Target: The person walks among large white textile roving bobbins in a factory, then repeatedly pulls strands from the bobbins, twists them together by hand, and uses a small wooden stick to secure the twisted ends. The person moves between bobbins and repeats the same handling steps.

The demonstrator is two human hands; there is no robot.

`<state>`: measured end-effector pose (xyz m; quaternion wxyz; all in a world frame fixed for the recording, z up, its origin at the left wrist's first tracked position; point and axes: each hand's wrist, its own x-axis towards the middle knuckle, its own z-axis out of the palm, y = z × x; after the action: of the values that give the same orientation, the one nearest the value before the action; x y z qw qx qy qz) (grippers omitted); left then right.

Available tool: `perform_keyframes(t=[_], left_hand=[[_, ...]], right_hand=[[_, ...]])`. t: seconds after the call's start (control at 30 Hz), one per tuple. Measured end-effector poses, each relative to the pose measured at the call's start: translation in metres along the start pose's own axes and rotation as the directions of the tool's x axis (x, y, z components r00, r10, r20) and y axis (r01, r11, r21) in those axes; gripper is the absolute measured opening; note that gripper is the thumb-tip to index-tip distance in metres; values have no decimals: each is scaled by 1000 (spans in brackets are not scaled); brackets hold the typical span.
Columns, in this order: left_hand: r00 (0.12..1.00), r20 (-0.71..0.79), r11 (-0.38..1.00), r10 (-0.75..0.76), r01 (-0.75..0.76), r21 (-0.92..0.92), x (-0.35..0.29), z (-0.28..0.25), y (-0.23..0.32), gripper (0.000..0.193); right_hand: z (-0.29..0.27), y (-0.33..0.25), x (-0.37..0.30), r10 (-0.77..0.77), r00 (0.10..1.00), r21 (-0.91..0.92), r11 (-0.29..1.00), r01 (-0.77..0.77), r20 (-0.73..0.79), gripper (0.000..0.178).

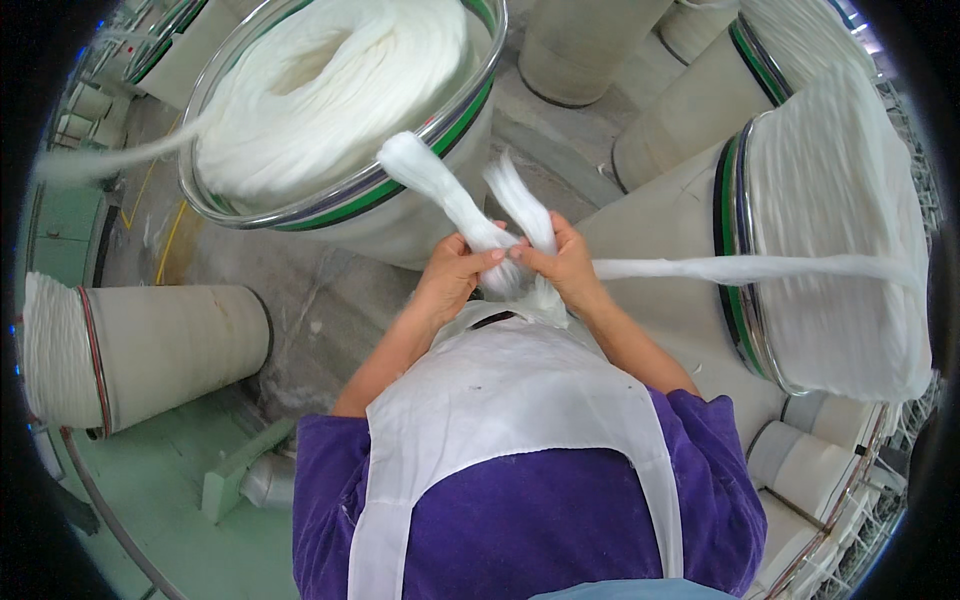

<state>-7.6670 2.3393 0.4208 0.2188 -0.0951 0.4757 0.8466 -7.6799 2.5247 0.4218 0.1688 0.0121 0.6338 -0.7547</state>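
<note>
In front of my white apron (530, 375), both hands are close together at chest height. My left hand (453, 272) is closed on a white fibre sliver (440, 187), whose thick loose end points up and to the left. Pinched in my right hand (566, 266) is another white sliver (522, 203), its frayed tip upward. From beside the right hand a sliver strand (700, 268) stretches right to a full sliver can (840, 240). Where the two slivers meet, the thumbs and fingertips nearly touch, and the fingers partly hide the fibre.
A large can (345, 215) with a green band and coiled sliver stands ahead to the left; a blurred strand (120, 160) runs off from it. Another can (180, 345) is at the left. More cans (585, 50) stand at the back and right. Green machine parts (150, 480) lie lower left.
</note>
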Motion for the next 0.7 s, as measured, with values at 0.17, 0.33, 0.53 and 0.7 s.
perform_keyframes(t=[0.17,0.33,0.53,0.7], left_hand=[[997,39,988,-66,71,-137,6,2,0,37],[997,-10,979,-73,69,-192,18,1,-8,31],[998,38,947,-46,56,-317,21,7,-9,35],[989,136,858,52,26,-513,14,19,-3,30]], right_hand=[[-1,-4,0,-56,990,-116,992,41,-129,40],[-9,-16,-20,-226,968,-162,965,206,-113,26],[-21,-14,-30,-134,991,-419,898,133,26,37],[-13,-7,-39,-43,993,-479,878,-14,-108,39]])
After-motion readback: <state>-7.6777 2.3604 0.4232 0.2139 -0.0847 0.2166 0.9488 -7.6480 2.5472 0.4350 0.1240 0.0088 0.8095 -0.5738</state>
